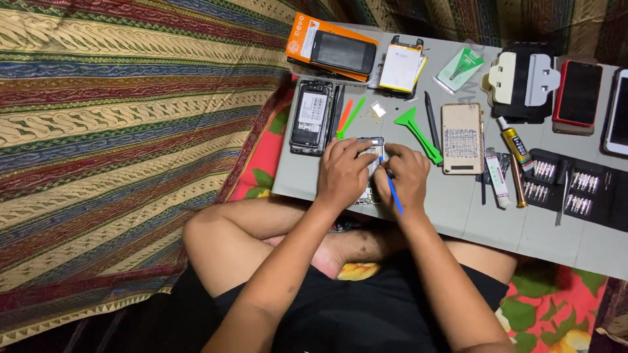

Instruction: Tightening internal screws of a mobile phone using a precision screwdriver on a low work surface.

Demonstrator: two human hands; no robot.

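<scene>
Holding: left hand [345, 172] clamps the opened phone [370, 148], fingers curled over its top edge.
Right hand [407, 175]: closed on a blue tool [394, 192], tip apparently at the phone.
Phone place: grey board [458, 216], near edge, under both hands.
At 11 o'clock: second opened handset [313, 116].
At 2 o'clock: green pry tool [417, 131].
At 3 o'clock: screwdriver bit set [575, 186].

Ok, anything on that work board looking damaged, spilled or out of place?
Nothing spilled. The opened phone lies with its insides bared beside the orange and green pry tools. Both hands, left hand and right hand, cover another phone, so its state is hidden.
</scene>
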